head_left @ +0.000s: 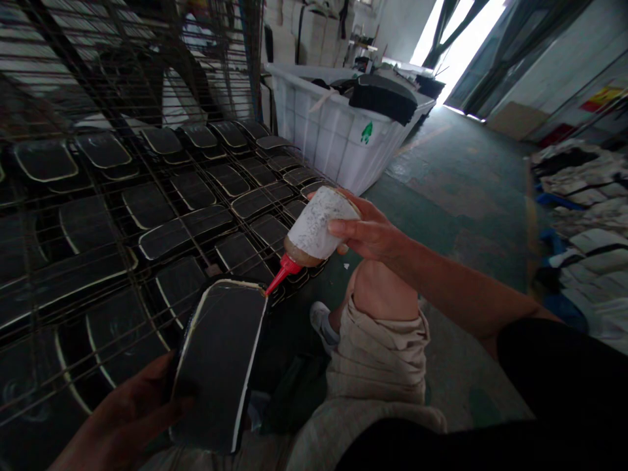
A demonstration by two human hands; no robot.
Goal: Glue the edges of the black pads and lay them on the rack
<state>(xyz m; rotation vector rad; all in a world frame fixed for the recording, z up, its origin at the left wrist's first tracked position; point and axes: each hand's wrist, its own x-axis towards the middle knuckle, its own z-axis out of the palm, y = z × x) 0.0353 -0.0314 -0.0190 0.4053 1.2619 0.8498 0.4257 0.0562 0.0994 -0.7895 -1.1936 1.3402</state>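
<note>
My left hand (130, 415) grips a flat black panel (220, 360) by its left edge, near the bottom of the view. The panel has rounded upper corners and a pale line of glue along its border. My right hand (366, 226) is wrapped round a squeeze bottle (321, 226), white and speckled, with a brownish band below. The bottle is tipped down to the left. Its red nozzle (280, 273) touches the panel's upper right corner, where a small brownish spot shows. Some fingers of both hands are hidden behind what they hold.
Wire racks (161, 167) on the left bear several similar black panels (186, 232) with pale borders. A large white plastic bin (324, 131) behind holds black pieces. Piled pale fabric pieces (589, 255) lie at the right. Green floor (441, 170) runs toward a bright doorway.
</note>
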